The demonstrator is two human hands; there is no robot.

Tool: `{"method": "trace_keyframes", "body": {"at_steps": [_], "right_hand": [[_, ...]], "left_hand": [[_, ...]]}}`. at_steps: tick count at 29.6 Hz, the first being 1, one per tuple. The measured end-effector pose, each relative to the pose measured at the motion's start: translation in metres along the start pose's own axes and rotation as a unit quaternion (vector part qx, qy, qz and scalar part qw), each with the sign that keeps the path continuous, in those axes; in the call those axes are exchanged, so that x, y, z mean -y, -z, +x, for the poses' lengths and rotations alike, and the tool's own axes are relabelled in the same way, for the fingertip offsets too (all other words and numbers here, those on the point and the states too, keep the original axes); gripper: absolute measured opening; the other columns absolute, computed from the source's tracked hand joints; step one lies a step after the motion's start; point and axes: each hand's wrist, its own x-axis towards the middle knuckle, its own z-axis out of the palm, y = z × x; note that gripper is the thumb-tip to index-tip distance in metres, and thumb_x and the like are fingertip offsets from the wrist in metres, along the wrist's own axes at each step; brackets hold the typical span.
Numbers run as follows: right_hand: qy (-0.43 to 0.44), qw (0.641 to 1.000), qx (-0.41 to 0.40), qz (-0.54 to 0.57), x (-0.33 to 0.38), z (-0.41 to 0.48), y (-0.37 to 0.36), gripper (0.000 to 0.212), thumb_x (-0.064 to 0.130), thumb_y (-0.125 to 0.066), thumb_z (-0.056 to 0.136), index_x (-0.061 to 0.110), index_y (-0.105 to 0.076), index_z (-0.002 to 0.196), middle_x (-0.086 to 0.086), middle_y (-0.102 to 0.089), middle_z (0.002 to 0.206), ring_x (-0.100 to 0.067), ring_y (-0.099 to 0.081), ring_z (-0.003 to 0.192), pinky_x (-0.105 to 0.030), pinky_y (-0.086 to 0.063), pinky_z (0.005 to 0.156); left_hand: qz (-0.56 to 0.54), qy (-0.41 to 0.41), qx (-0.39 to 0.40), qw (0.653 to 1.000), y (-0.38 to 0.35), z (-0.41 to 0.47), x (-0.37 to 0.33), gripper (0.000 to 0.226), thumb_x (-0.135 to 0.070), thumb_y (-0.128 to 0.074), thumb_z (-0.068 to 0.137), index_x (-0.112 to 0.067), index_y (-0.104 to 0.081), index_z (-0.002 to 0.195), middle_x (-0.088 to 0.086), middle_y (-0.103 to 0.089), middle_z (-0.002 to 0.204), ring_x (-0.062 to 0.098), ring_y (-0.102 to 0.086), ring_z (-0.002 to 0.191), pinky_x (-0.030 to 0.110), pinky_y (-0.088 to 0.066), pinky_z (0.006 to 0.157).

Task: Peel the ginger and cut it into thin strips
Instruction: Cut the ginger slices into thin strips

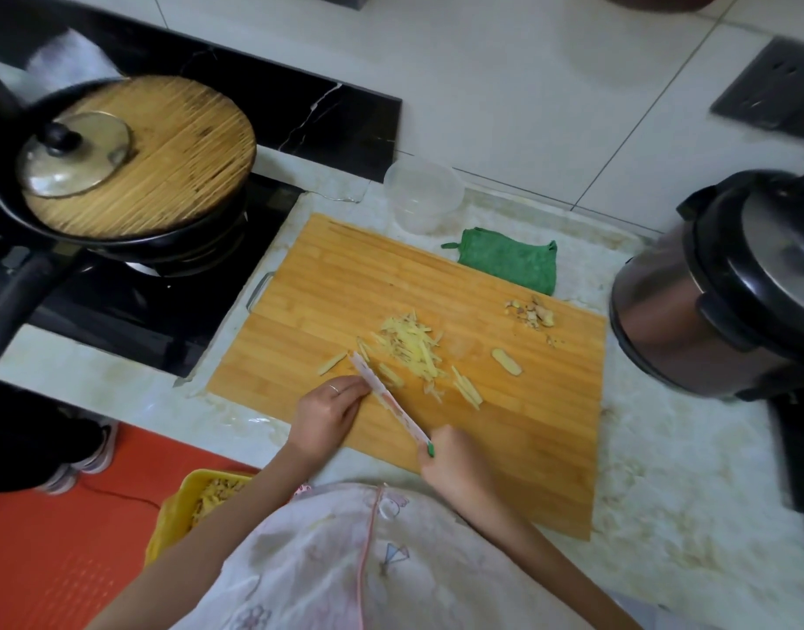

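1. Cutting board (436, 284): bare wood along its near right side.
2. Pressure cooker (709, 288) crowds the board's right edge; a green cloth (509, 261) lies at the far edge.
3. Right hand (454, 468) grips the knife handle; left hand (327, 411) lays straight fingers against the blade.
4. Knife (391, 401) points away and leftward.
5. Ginger strips (411, 350) are heaped mid-board, beside the tip.

A home kitchen: a covered pan (118, 175) sits on a gas hob (132, 302), a pressure cooker (727, 288) on the marble counter (664, 447).
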Motion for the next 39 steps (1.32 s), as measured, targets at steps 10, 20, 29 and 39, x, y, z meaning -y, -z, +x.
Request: {"method": "trace_keyframes", "body": {"at_steps": [10,20,29,39], "right_hand": [[0.008,1.000,0.002,-0.007,0.004,0.001,0.001,0.035,0.020,-0.045,0.095,0.014,-0.039,0.062,0.002,-0.036,0.055,-0.010,-0.033,0.045,-0.022,-0.018,0.040],[-0.020,0.999,0.023,0.027,0.007,0.005,-0.007,0.033,0.019,-0.048,0.092,0.014,-0.038,0.061,0.001,-0.040,0.058,-0.024,-0.049,0.064,-0.023,-0.025,0.043],[-0.058,0.996,0.050,0.035,0.018,0.006,0.000,0.022,0.018,-0.051,0.089,0.011,-0.046,0.069,0.000,-0.046,0.061,-0.026,-0.054,0.067,-0.024,-0.036,0.055],[-0.078,0.994,0.067,0.024,0.008,0.000,0.004,0.036,0.019,-0.049,0.094,0.015,-0.036,0.060,0.000,-0.039,0.058,-0.013,-0.037,0.050,-0.024,-0.024,0.043]], "left_hand": [[-0.011,0.004,-0.005,1.000,-0.002,-0.004,-0.001,0.025,-0.014,-0.053,0.089,-0.006,-0.076,0.093,0.006,-0.072,0.100,0.019,-0.066,0.090,0.030,-0.057,0.067],[0.003,-0.047,-0.029,0.998,-0.006,-0.001,0.007,0.016,-0.008,-0.060,0.087,-0.005,-0.075,0.092,0.007,-0.071,0.096,0.022,-0.061,0.092,0.035,-0.045,0.086],[-0.008,-0.044,-0.035,0.998,-0.006,-0.001,0.009,0.014,-0.001,-0.064,0.082,-0.005,-0.075,0.090,0.006,-0.072,0.095,0.022,-0.062,0.090,0.034,-0.043,0.088],[0.013,-0.049,-0.040,0.998,-0.005,-0.003,0.010,0.016,-0.004,-0.061,0.084,-0.007,-0.076,0.091,0.004,-0.072,0.096,0.021,-0.061,0.092,0.035,-0.043,0.088]]}}
